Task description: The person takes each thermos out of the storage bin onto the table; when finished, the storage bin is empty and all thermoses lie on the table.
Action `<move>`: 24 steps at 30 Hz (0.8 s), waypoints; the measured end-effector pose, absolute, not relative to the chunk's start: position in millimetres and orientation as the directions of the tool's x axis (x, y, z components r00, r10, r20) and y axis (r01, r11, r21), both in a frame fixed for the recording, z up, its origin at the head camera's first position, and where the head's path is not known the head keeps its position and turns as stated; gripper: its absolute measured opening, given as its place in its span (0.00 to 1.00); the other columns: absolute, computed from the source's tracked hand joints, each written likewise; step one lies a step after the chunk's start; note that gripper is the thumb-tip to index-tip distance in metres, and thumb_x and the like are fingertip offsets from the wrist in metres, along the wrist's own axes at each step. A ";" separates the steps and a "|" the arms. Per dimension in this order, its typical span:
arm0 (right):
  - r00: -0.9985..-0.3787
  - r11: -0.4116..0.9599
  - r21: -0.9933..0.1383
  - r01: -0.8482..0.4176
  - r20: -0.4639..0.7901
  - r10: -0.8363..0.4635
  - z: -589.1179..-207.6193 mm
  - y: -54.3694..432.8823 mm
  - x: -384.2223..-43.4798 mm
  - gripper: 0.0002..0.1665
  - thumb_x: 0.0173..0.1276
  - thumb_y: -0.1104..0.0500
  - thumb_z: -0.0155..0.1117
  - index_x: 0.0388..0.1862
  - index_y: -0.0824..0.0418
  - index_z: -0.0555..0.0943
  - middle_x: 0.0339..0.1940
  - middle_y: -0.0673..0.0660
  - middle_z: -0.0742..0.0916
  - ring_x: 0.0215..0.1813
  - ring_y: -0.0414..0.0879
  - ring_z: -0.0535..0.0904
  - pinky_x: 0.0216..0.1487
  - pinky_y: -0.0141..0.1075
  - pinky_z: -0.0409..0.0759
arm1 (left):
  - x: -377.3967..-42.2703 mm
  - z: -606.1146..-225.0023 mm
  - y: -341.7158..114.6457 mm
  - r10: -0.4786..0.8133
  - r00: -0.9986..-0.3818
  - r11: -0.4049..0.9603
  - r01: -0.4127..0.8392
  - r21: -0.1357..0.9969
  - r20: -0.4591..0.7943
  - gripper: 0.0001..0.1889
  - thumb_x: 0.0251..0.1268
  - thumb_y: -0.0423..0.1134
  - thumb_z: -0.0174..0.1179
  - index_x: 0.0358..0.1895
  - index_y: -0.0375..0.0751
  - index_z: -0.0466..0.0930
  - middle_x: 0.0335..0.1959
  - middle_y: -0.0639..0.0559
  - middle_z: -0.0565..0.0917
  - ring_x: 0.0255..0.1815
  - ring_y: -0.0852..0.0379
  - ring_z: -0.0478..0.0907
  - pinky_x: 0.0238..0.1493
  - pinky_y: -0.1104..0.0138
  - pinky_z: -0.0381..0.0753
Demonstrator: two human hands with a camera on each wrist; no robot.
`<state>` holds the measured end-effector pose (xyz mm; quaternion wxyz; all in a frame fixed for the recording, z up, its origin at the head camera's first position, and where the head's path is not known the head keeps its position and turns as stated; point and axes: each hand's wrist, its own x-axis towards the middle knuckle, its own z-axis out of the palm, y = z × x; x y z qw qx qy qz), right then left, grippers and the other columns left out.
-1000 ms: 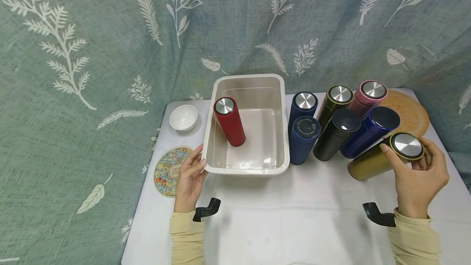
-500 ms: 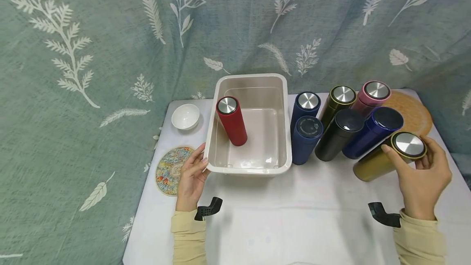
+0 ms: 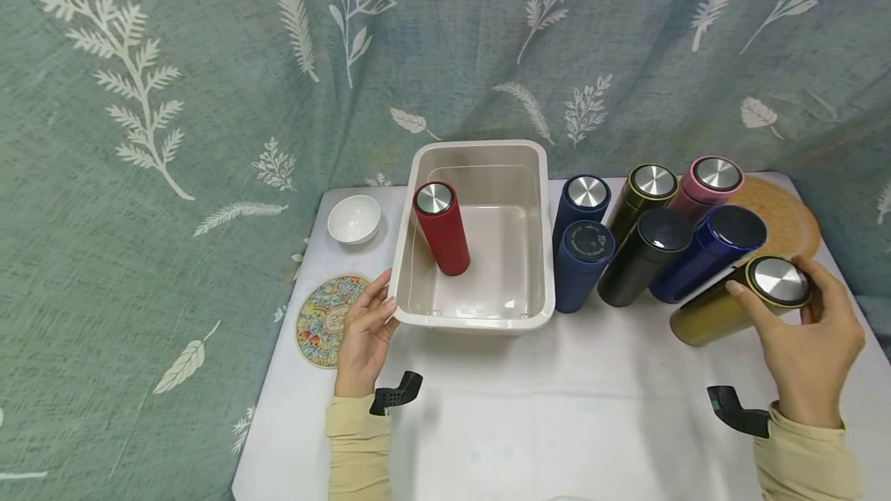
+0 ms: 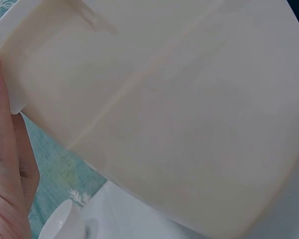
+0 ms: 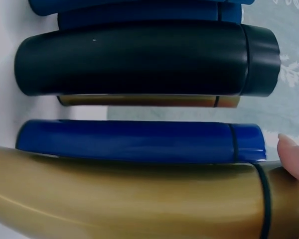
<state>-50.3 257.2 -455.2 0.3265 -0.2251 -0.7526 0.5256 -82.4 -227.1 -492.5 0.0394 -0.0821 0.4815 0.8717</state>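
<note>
My left hand holds the front left corner of a cream plastic tub, its thumb on the rim. In the left wrist view, the tub's side wall fills most of the picture. Inside the tub stands a red thermos with a steel-topped lid. My right hand grips a gold thermos round its lid, at the front right of the bottle group. In the right wrist view, the thumb lies on the lid end of the gold thermos, and a glossy blue thermos is just beside it.
Right of the tub stand two navy thermoses, a black one, an olive one and a pink one. Behind them lies a round wooden-looking mat. A white bowl and a patterned round mat lie left.
The whole view has shifted slightly. My right hand has moved a little to the right and towards me, still gripping the gold thermos, which shifts slightly right. My left hand stays on the tub.
</note>
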 end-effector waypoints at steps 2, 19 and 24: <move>-0.693 0.386 -0.922 0.010 0.272 0.668 -453.0 258.0 -49.1 0.41 0.47 0.72 0.80 0.63 0.57 0.81 0.55 0.41 0.84 0.58 0.33 0.80 0.66 0.21 0.74 | -82.3 -492.5 -227.0 -0.010 -0.983 -0.533 -0.148 0.833 -0.182 0.29 0.70 0.20 0.48 0.73 0.34 0.63 0.58 0.51 0.79 0.56 0.59 0.80 0.51 0.71 0.85; -0.661 0.456 -0.871 -0.183 0.452 0.599 -419.4 234.3 -53.1 0.35 0.53 0.73 0.75 0.62 0.60 0.81 0.62 0.50 0.85 0.70 0.43 0.77 0.78 0.37 0.67 | -82.4 -493.1 -226.1 -0.002 -0.984 -0.549 -0.150 0.822 -0.180 0.27 0.70 0.20 0.47 0.71 0.36 0.65 0.59 0.50 0.79 0.55 0.60 0.80 0.50 0.72 0.85; -0.692 0.371 -0.839 -0.397 0.539 0.480 -405.3 206.8 -67.6 0.35 0.49 0.79 0.74 0.60 0.70 0.81 0.58 0.53 0.86 0.67 0.46 0.79 0.76 0.36 0.69 | -82.7 -494.2 -226.4 -0.006 -0.985 -0.556 -0.138 0.820 -0.170 0.28 0.69 0.20 0.48 0.72 0.34 0.64 0.59 0.50 0.79 0.56 0.59 0.80 0.51 0.71 0.85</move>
